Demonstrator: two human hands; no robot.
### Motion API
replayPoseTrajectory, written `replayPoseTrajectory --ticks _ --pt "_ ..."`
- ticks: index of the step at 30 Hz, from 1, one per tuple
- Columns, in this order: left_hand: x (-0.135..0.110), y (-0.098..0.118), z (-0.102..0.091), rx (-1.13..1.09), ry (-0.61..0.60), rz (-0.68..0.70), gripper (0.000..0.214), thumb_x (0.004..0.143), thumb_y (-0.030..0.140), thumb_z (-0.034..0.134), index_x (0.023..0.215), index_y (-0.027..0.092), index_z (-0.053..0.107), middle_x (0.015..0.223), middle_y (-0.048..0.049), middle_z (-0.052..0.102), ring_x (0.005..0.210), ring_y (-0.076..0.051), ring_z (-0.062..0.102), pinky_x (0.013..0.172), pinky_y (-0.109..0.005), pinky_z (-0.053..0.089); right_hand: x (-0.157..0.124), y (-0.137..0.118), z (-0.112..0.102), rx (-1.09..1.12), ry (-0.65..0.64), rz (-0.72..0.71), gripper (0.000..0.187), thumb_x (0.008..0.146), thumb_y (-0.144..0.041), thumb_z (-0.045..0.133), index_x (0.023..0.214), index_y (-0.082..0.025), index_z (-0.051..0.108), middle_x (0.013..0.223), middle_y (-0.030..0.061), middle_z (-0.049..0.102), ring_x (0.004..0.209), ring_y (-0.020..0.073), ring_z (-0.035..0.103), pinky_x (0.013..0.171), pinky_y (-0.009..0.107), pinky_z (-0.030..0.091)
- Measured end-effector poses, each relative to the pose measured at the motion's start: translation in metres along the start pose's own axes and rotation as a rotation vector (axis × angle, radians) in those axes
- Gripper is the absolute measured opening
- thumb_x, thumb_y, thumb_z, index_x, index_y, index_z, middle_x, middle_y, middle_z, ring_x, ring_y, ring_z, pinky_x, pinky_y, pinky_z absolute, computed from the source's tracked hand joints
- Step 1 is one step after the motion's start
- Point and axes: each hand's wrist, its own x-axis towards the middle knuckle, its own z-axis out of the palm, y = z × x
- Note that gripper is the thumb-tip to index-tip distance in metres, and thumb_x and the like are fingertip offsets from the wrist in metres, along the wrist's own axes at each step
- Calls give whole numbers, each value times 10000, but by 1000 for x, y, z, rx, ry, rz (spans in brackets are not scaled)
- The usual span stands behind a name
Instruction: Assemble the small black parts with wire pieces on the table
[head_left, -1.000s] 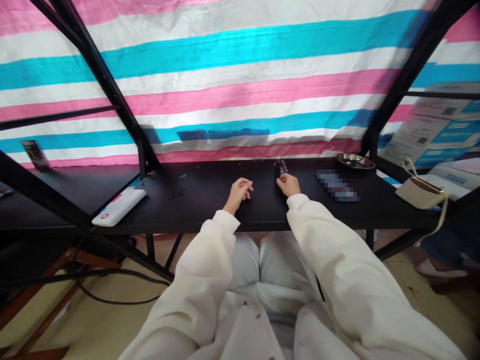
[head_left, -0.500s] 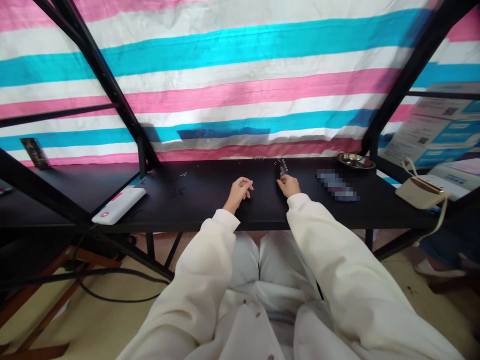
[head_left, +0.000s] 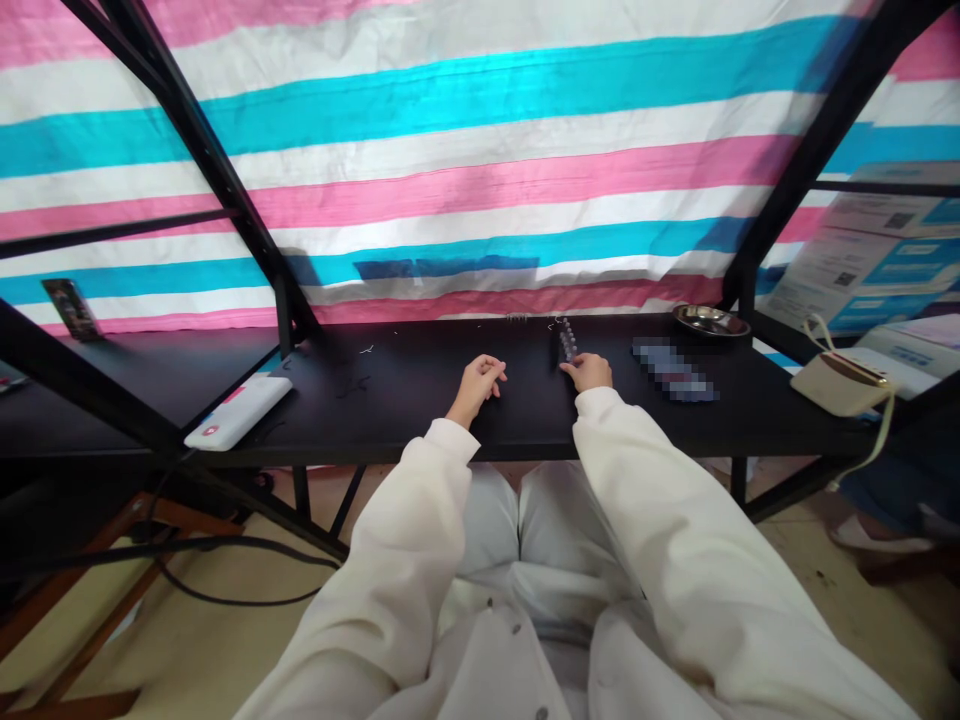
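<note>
- At your left, a white case (head_left: 238, 412) lies on the black table (head_left: 420, 400); a pale scrap (head_left: 366, 350) sits farther along.
- Your left hand (head_left: 478, 388) hovers over or rests on the tabletop, fingers loosely curled; you can't tell whether they pinch anything tiny.
- The strip of small clear knobs (head_left: 568, 338) lies at your right fingertips; handling appears underway, but how much is done or left can't be told.
- Your right hand (head_left: 589, 371) has thumb and forefinger at its near end; a firm grip isn't certain.
- Beyond sits a metal dish (head_left: 711, 321).
</note>
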Motion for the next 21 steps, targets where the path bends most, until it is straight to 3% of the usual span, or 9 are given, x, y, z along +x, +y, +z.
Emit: replayPoseTrajectory --ticks 8,16,18,21 --pt "0 -10 1 218 -14 102 141 758 290 553 734 162 498 603 30 567 366 -40 447 403 -172 333 0 4 4 45 19 21 297 698 -329 652 936 -155 620 843 89 665 854 217 616 740 297 454" --pt "2 -9 7 684 -77 262 13 726 200 573 715 199 567 625 6 593 537 -114 510 562 -224 387 0 4 5 65 32 11 239 691 -308 639 882 -166 615 829 86 665 851 221 617 744 307 456" --pt "2 -1 13 748 -126 292 58 709 193 602 761 213 587 616 3 580 562 -137 519 590 -240 390 0 5 6 65 34 8 237 692 -309 637 880 -166 616 837 91 666 857 223 617 746 309 456" --pt "2 10 29 817 -177 307 269 725 196 601 992 230 590 666 -12 585 622 -174 556 646 -262 400 1 6 6 58 22 12 240 701 -310 634 892 -165 620 849 96 668 867 226 619 747 308 457"
